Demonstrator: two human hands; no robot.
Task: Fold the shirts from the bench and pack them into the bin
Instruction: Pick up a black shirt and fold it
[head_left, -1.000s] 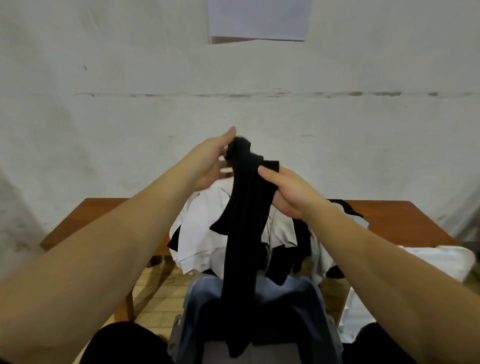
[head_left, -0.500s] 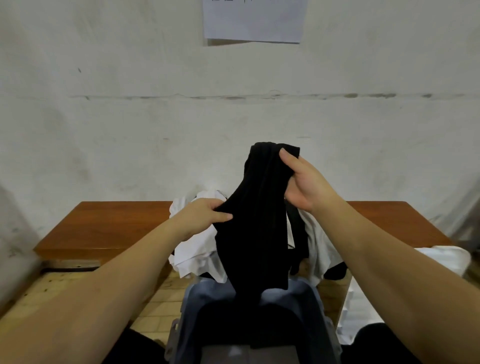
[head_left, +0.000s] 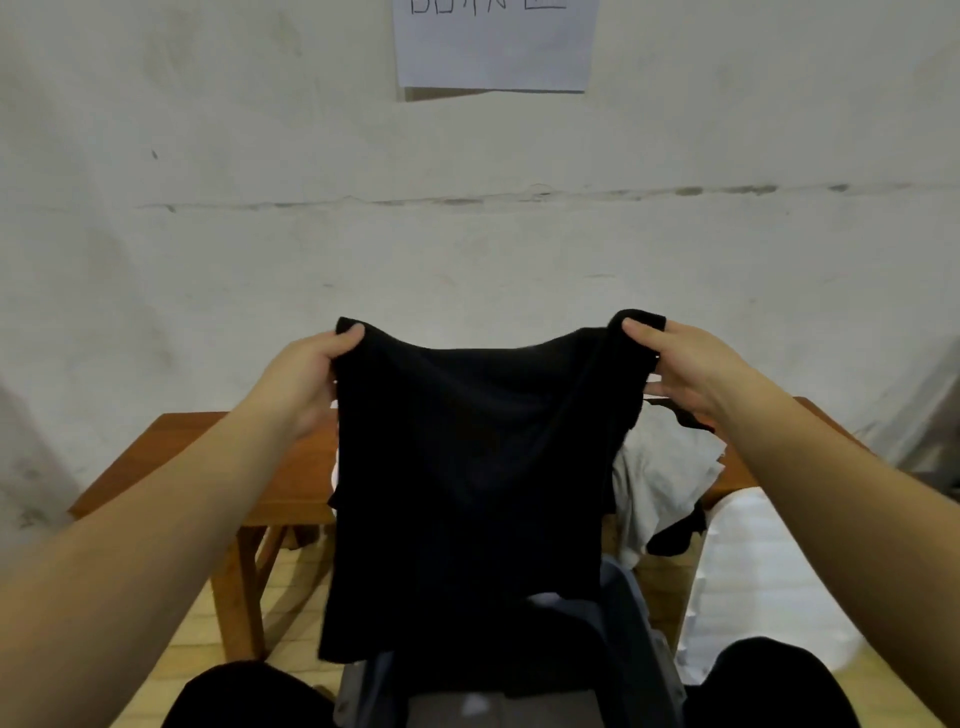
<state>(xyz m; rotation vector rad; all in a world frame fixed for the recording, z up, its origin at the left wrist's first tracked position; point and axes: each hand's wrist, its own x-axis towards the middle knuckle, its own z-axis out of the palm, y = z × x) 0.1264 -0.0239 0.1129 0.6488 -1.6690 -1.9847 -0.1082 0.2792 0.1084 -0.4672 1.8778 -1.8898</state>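
A black shirt hangs spread out in front of me, held up by its top edge. My left hand grips its upper left corner and my right hand grips its upper right corner. Its lower part drapes over the grey-blue bin between my knees, hiding most of the bin's inside. Behind it stands the wooden bench, where a heap of white and black shirts shows to the right of the held shirt.
A white cloth hangs at the right below the bench end. A paper sheet is stuck on the rough wall ahead. Tiled floor lies under the bench; my dark-clad knees flank the bin.
The shirt was bunched in a narrow strip between close hands. My hands have moved apart, the left one rising, and the shirt is now stretched wide.
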